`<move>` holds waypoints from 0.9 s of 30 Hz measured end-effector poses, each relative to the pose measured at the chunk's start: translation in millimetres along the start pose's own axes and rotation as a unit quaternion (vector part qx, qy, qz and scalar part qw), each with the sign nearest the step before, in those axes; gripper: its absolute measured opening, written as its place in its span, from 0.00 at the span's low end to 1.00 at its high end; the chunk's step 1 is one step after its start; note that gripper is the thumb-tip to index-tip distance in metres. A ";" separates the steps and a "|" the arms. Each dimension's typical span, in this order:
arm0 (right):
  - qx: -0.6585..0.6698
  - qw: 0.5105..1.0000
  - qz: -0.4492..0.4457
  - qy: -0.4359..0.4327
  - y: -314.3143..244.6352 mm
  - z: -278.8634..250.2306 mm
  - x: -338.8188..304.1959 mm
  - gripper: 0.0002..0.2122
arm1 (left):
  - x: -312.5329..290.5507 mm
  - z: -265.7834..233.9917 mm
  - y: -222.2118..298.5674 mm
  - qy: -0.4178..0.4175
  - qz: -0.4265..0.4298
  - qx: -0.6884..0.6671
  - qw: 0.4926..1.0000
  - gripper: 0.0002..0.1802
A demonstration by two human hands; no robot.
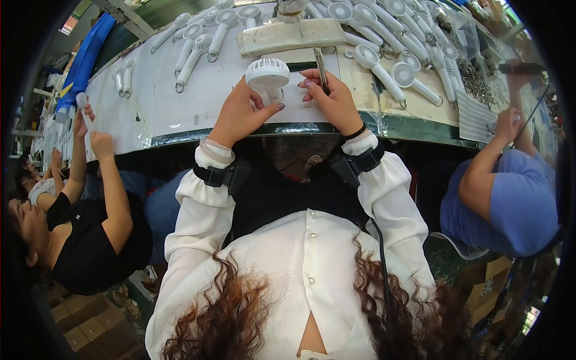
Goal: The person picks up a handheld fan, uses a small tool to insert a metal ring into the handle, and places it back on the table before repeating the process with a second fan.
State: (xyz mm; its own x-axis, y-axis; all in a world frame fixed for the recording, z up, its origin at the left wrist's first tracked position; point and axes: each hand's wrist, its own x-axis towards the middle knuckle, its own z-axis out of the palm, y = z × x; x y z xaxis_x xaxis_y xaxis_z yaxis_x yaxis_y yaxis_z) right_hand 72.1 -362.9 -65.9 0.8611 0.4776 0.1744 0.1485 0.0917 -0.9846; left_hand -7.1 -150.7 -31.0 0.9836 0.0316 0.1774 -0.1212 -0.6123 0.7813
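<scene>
A white handheld fan (267, 74) is in my left hand (242, 113), its round caged head up and its handle mostly hidden. Fingers and thumb are curled about the fan just below the head. To the right, my right hand (333, 99) pinches a pair of slim metal tweezers (322, 69). The tweezers point away from me and stand apart from the fan. Under both hands is the white-covered worktable (180, 111).
Many white handheld fans (375, 72) lie across the back and right of the table. A pale padded block (292, 36) sits ahead of my hands. Small metal parts (477, 84) are heaped at right. One co-worker (96, 210) sits left, another (507, 192) right.
</scene>
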 end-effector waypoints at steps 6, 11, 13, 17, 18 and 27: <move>-0.005 1.000 0.001 -0.003 -2.6 0.4 0.3 0.14 | 0.9 10.3 -2.0 0.015 0.093 -0.118 0.989 0.18; -0.004 1.000 0.012 -0.003 -6.8 2.6 -0.8 0.14 | -4.0 12.7 -2.6 0.046 0.265 -0.007 0.963 0.19; -0.004 1.000 0.021 -0.008 -10.4 4.4 -0.5 0.14 | -11.1 18.6 0.7 0.070 0.268 -0.033 0.960 0.19; 0.048 0.996 0.062 -0.037 -19.1 2.5 0.9 0.15 | -22.9 32.2 14.9 0.067 0.259 -0.064 0.961 0.22; 0.048 0.996 0.062 -0.035 -18.2 3.2 0.7 0.15 | -24.2 34.4 16.7 0.060 0.253 -0.072 0.963 0.23; -0.138 0.990 0.015 -0.039 -7.6 2.6 7.0 0.14 | -30.6 32.0 3.8 -0.011 0.258 0.076 0.963 0.21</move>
State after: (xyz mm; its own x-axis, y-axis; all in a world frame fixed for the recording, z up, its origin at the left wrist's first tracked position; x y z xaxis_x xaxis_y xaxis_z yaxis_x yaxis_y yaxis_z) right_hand 75.7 -357.9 -57.2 0.8284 0.5437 0.1348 0.2597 -0.1596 -0.9524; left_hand -33.4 -179.3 -52.6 0.8001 -0.3240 0.5048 -0.5760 -0.6498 0.4959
